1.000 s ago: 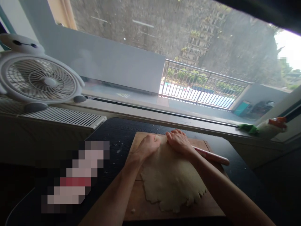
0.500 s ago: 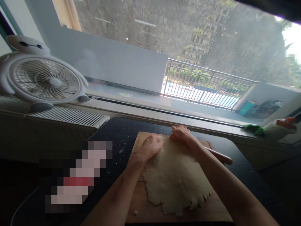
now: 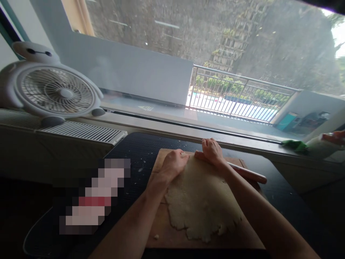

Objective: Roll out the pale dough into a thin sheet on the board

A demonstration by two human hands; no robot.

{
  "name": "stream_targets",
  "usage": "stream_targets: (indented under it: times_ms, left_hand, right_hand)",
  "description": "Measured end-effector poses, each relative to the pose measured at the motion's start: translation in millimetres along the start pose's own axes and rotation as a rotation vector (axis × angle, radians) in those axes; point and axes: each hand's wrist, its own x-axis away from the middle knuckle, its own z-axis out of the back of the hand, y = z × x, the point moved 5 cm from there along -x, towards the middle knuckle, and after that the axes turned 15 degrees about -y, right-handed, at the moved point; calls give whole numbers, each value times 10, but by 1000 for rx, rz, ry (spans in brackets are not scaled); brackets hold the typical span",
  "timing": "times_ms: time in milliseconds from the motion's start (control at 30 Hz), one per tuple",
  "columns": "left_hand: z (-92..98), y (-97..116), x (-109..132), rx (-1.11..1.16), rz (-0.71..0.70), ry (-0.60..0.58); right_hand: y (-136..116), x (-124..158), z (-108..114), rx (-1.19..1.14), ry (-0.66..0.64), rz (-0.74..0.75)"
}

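Plainly, the dough (image 3: 199, 201) lay flattened on the wooden board (image 3: 167, 235) on the counter (image 3: 134, 151). At its far edge the right hand (image 3: 212, 153) curled its grip over the rolling pin (image 3: 250, 175). Whether the left hand (image 3: 172, 165), knuckles up, clasped anything, I couldn't tell.

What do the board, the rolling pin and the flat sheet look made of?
Board: probably bare wood, matte tan surface. Rolling pin: smooth reddish-brown, likely wood, slight sheen. Sheet: pale dough, matte, with ragged cracked edges.
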Motion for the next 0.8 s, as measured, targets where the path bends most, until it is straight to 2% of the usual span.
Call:
stream_targets:
  times_ms: [100, 167, 300, 333, 367, 433, 533, 667, 800]
  left_hand:
    - [13, -1, 5, -9, -18, -4]
    - [27, -39, 18, 25, -5, -59]
    - [-57, -67, 86, 88, -11, -430]
    - [-67, -54, 106, 78, -6, -464]
    - [-63, -32, 120, 61, 0, -446]
    - [-40, 27, 131, 8, 27, -324]
    - [-45, 102, 135, -77, 54, -193]
    - [-66, 102, 124, -122, 42, -197]
    - [-63, 78, 120, -162, 73, -195]
  right_hand:
    - [-33, 278, -81, 5, 47, 45]
    - [-52, 473, -94, 39, 80, 103]
    - [-28, 749, -77, 68, 37, 232]
    - [-18, 792, -78, 68, 16, 262]
    - [-8, 818, -81, 66, 0, 278]
    - [19, 799, -79, 64, -3, 254]
    - [40, 607, -47, 69, 4, 161]
    - [48, 424, -44, 29, -111, 131]
    - [21, 625, -122, 62, -169, 293]
